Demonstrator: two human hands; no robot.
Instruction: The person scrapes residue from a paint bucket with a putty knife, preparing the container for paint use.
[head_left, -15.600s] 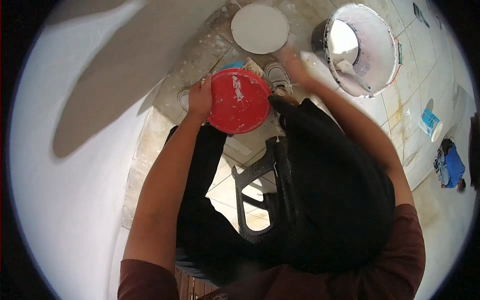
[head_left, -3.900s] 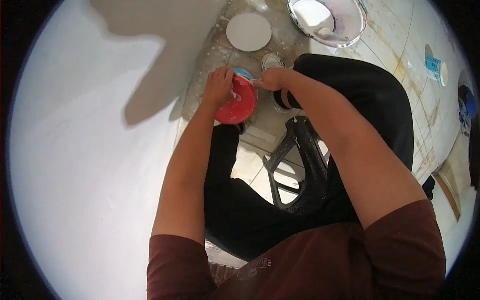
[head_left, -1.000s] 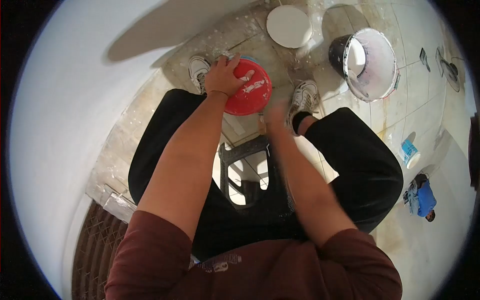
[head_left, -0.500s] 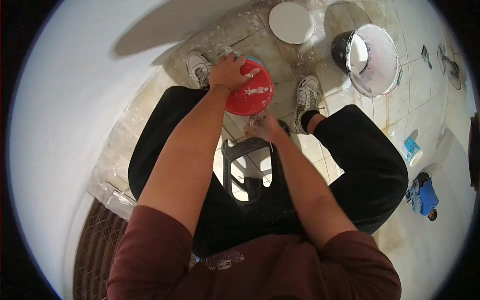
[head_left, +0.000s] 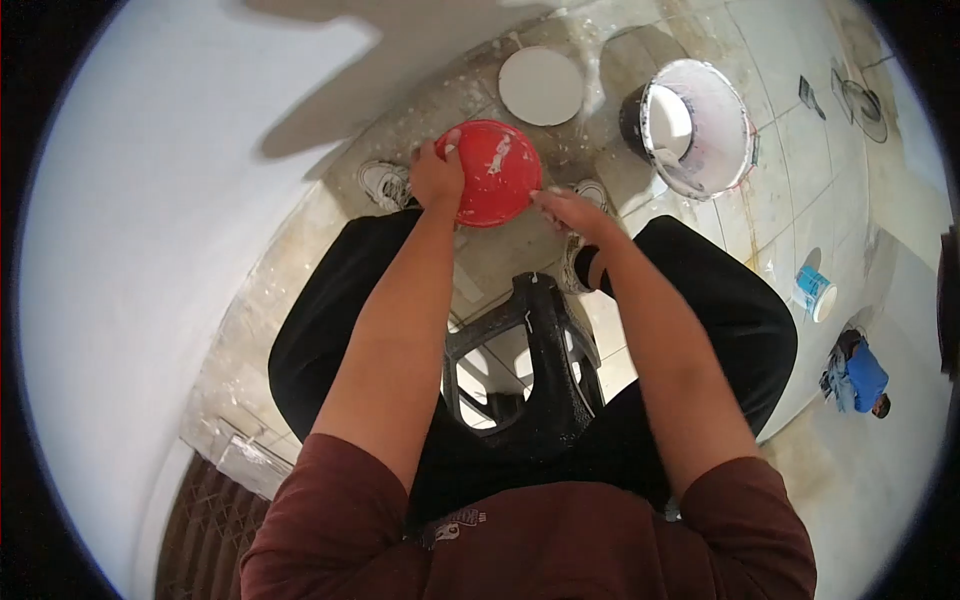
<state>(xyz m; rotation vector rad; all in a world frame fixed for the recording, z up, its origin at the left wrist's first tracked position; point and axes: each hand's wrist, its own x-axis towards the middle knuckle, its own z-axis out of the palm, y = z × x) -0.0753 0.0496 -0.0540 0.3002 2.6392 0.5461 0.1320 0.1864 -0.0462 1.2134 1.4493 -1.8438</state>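
A round red lid (head_left: 505, 175) with white smears on its face is held up between my knees. My left hand (head_left: 438, 174) grips its left edge, with the thumb over the face and the fingers at the rim. At the lower right edge, my right hand (head_left: 570, 212) has its fingers closed on the rim. What lies beneath the lid is hidden. Below it, between my legs, stands a dark plastic stool (head_left: 545, 340).
Beyond the lid, a white round lid (head_left: 540, 86) lies on the tiled floor. A large paint-smeared bucket (head_left: 715, 130) stands to the right. Farther right are a small blue and white tub (head_left: 815, 292) and a person in blue (head_left: 862, 378). A white wall (head_left: 150, 200) rises on the left.
The red lid now faces me more fully, and the blue edge behind it is hidden. My right hand has moved up from below the lid to its right edge. The view has shifted.
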